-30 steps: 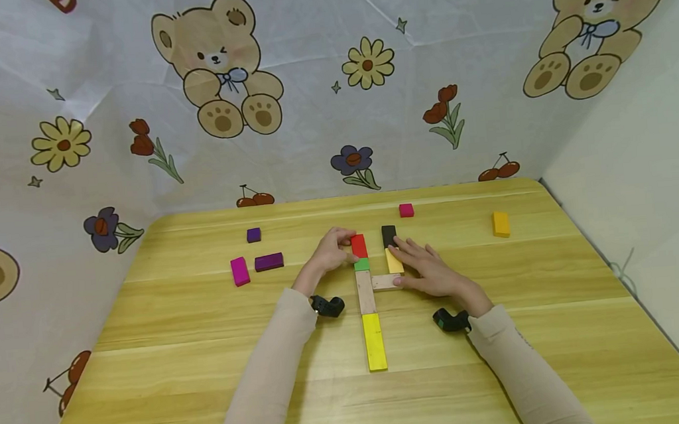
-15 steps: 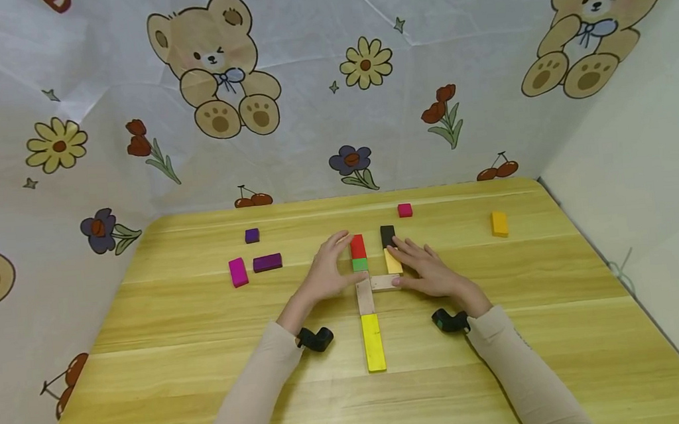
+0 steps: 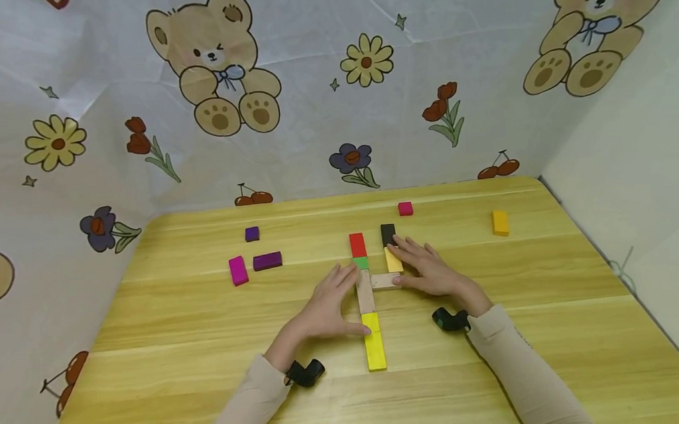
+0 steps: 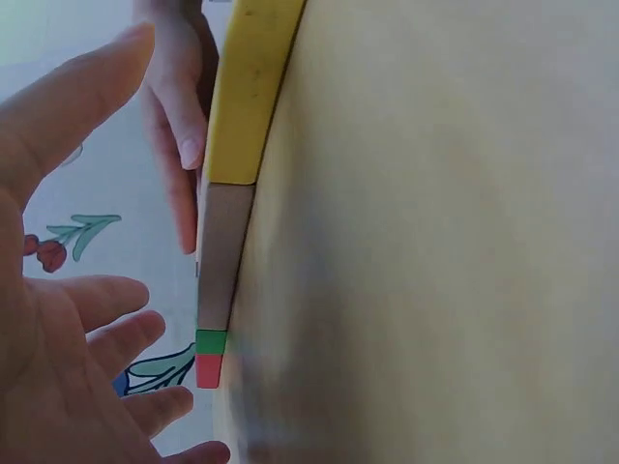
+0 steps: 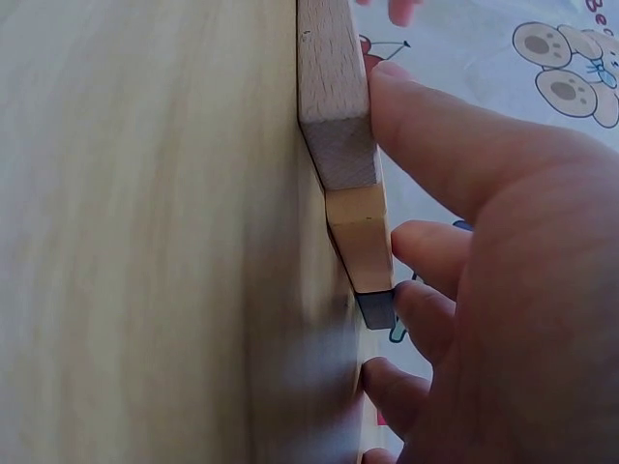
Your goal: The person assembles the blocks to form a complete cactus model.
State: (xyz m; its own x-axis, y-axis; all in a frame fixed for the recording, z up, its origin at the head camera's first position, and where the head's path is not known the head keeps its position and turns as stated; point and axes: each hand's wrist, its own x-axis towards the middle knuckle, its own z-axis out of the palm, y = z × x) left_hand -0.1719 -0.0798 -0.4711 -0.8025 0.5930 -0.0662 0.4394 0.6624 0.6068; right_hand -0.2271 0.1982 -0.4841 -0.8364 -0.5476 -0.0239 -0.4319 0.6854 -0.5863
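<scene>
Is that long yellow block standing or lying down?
Lying down: the long yellow rectangular block stretches lengthwise along the yellowish wood-grain tabletop.

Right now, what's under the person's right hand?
In the head view, the right hand partly covers the black block, tan block and crosswise wooden block; the tabletop beneath that hand is hidden there.

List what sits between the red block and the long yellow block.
From the red block: the green block, then a wood block, end to end up to the long yellow block. Head and left wrist views show it.
</scene>
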